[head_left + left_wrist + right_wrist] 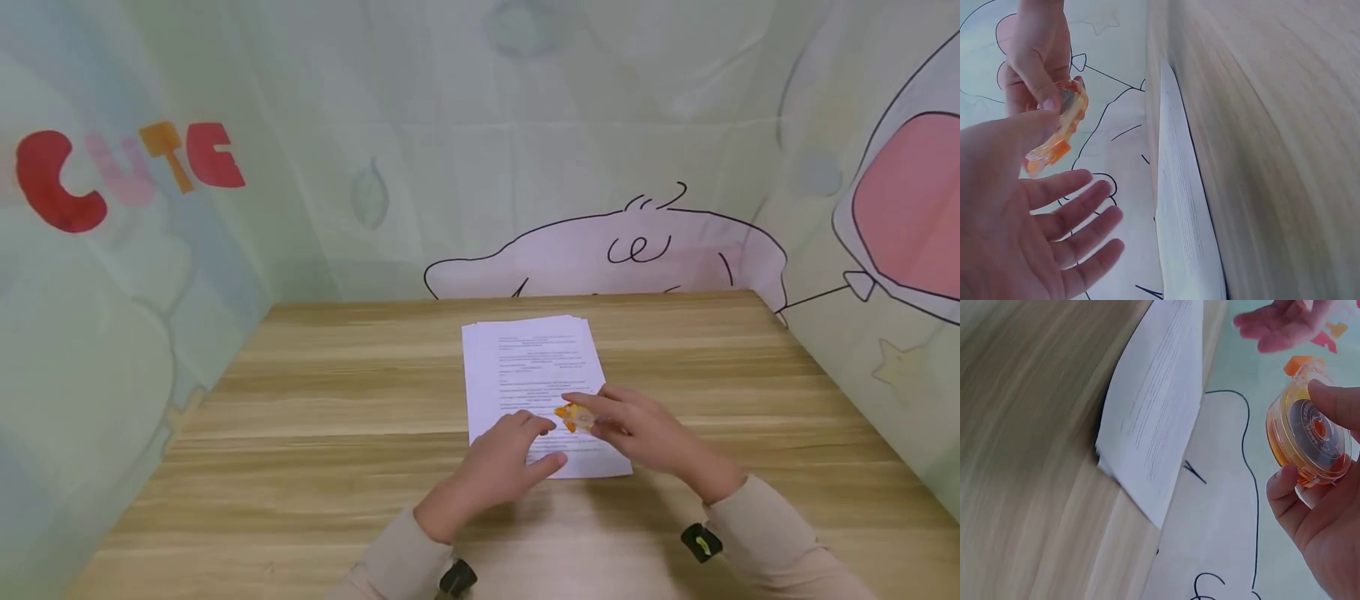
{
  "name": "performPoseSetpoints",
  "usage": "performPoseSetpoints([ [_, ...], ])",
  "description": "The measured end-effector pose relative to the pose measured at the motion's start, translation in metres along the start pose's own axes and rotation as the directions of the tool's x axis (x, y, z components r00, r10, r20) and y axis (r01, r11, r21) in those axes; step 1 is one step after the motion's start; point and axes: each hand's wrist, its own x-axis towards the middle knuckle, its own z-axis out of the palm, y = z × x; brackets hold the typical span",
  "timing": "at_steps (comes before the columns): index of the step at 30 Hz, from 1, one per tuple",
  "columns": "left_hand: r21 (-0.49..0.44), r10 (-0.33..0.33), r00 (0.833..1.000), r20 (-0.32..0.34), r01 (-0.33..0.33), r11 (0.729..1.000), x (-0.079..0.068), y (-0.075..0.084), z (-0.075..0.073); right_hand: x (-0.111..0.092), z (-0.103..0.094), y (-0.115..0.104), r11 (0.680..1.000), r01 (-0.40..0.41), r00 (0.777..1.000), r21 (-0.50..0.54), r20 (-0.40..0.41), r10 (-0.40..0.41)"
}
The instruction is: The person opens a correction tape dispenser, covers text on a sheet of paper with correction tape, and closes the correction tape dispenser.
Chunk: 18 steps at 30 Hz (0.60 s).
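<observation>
My right hand holds a small tape dispenser between thumb and fingers. It has a round, see-through orange case, a dark reel inside and an orange piece at one end. Just left of it, my left hand hovers with fingers spread and nothing in its grasp; the left wrist view shows its palm facing the tape dispenser without visible contact. Below both hands lies a stack of printed paper, its sheets slightly fanned at the top edge. The hands cover part of the lower half of the top sheet.
A wood-grain table carries the paper stack near its middle. Around its back and sides hangs a pale green printed curtain with cartoon drawings and coloured letters. Dark bands sit at both sleeve cuffs.
</observation>
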Motion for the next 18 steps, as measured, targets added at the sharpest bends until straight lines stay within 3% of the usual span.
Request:
performPoseSetpoints([
  [4, -0.145, 0.000, 0.999, -0.049, -0.007, 0.989, 0.003, -0.002, 0.001, 0.002, 0.004, -0.006, 0.990, -0.048, 0.999, 0.130, 0.014, 0.046],
  [9, -0.303, 0.025, 0.997, -0.073, -0.046, 0.952, 0.008, -0.007, 0.000, 0.002, 0.011, -0.009, 0.950, -0.116, 0.993, 0.290, 0.040, 0.109],
  [15, -0.346, 0.050, 0.996, -0.078, -0.074, 0.935, 0.008, -0.009, 0.000, 0.005, 0.021, -0.016, 0.940, -0.055, 0.997, 0.337, -0.033, 0.070],
  [18, -0.353, 0.047, 0.995, -0.089, -0.076, 0.932, 0.006, -0.010, 0.000, 0.006, 0.023, -0.021, 0.924, -0.089, 0.994, 0.372, -0.026, 0.107],
])
